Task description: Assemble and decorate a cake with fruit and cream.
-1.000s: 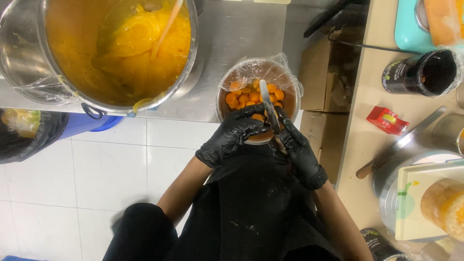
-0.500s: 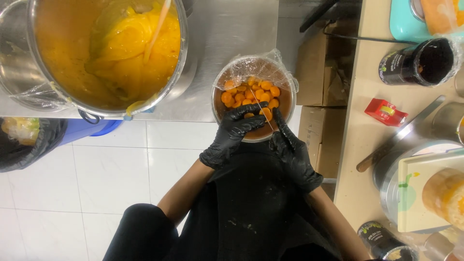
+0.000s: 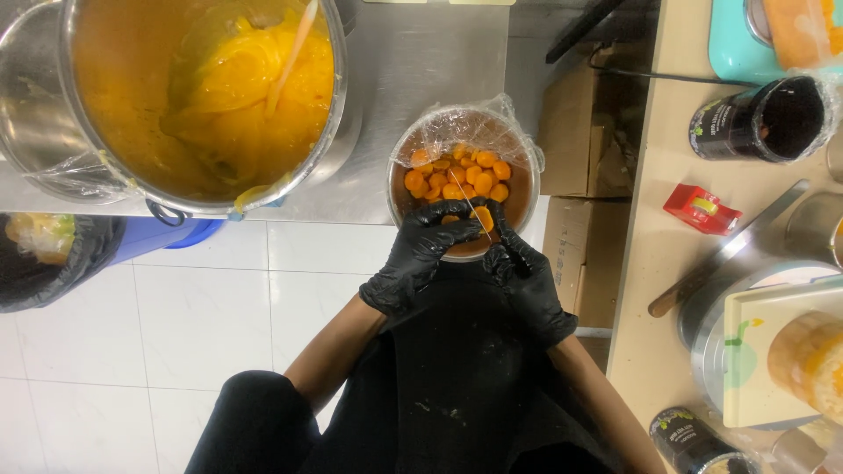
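A small round metal bowl lined with clear plastic film (image 3: 463, 180) sits at centre frame, at the near edge of a stainless steel counter (image 3: 421, 79). It holds orange fruit pieces (image 3: 457, 175), heaped toward the far side of the bowl.

Both hands wear black gloves and meet over the bowl's near rim. The left hand (image 3: 420, 254) is curled, fingers bent over the rim and closed around one orange piece (image 3: 481, 218). The right hand (image 3: 522, 272) is closed around the handle of a thin-bladed knife (image 3: 470, 206), whose pale blade slants up and left across the held piece. The handle is hidden inside the glove, so its form cannot be told.

Upper left of the frame: a large steel pot (image 3: 202, 105), also film-lined, resting on the same counter, containing thick yellow-orange pulp with a pale stirring stick (image 3: 294, 48) leaning in it. Lower left of that, a black bin-bag-lined container (image 3: 53, 263) and a blue tub (image 3: 162, 237) stand on the white tiled floor (image 3: 176, 351).

Right of the bowl, brown cardboard boxes (image 3: 584, 175) occupy the gap between the steel counter and a beige counter (image 3: 667, 246) along the right edge. That surface carries a dark jar (image 3: 760, 118), a small red packet (image 3: 702, 209), a turquoise tray (image 3: 738, 44) and a pale cutting board (image 3: 773, 351) resting on a steel pan.
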